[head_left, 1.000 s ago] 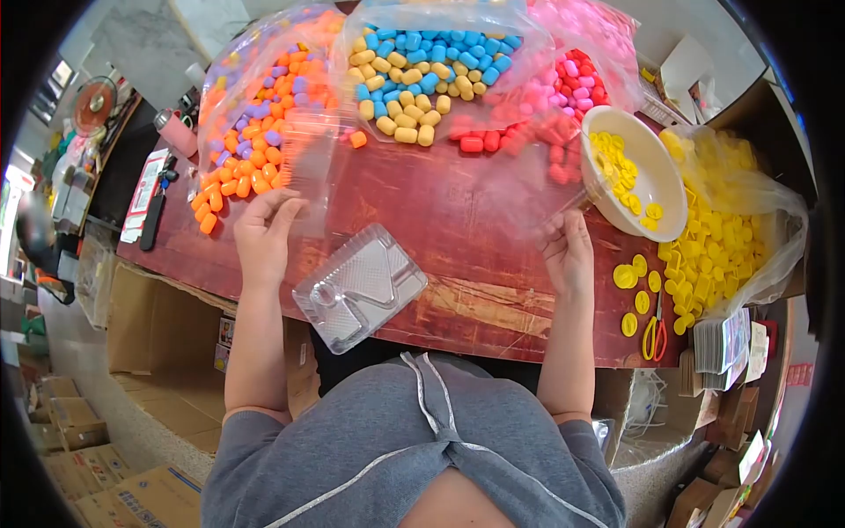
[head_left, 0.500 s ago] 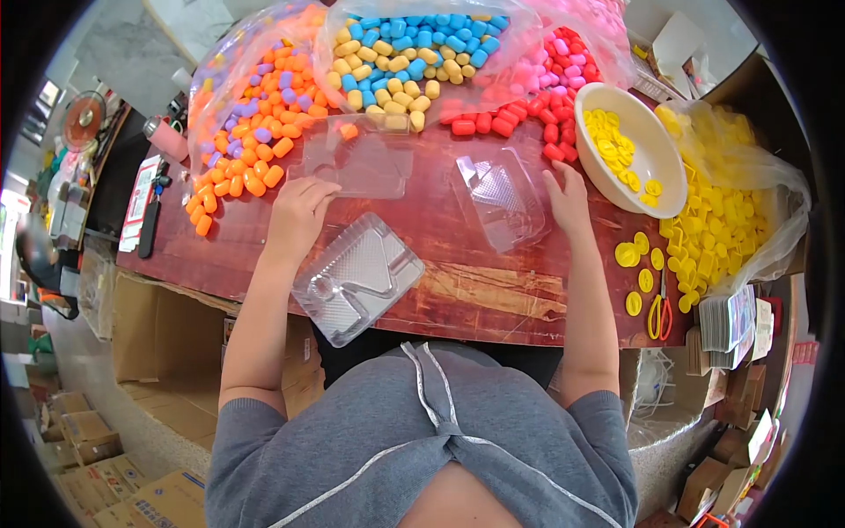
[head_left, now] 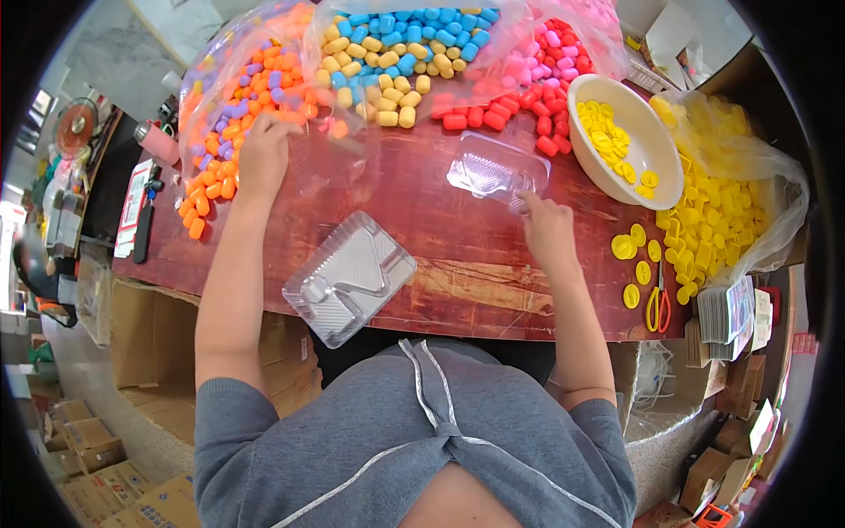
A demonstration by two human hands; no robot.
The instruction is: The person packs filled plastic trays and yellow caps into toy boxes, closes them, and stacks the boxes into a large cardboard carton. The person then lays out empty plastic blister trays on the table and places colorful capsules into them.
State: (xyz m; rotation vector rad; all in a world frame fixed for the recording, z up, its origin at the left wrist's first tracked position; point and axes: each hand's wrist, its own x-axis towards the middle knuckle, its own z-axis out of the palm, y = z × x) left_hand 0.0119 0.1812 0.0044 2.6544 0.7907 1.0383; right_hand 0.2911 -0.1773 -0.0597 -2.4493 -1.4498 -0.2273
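My left hand [head_left: 267,154] is at the left of the red table, its fingers pinched on the edge of a clear plastic tray [head_left: 339,163], blurred, beside the orange and purple capsules [head_left: 220,176]. Near the table's middle right, my right hand [head_left: 547,224] has its fingertips at the lower right edge of a second clear tray [head_left: 495,169]; whether it grips the tray is unclear. Between my forearms a third clear tray [head_left: 350,280] lies tilted at the table's front edge, with moulded hollows in it.
Bags of blue and cream capsules [head_left: 387,66] and red and pink capsules [head_left: 546,88] lie at the back. At right are a white bowl [head_left: 664,172] of yellow discs, a pile of yellow pieces [head_left: 717,220], scissors [head_left: 657,310] and stacked cards [head_left: 726,317].
My left hand has moved up and left with a clear tray. The right hand first came away from the other tray, then moved down and left to its edge; that tray has turned.
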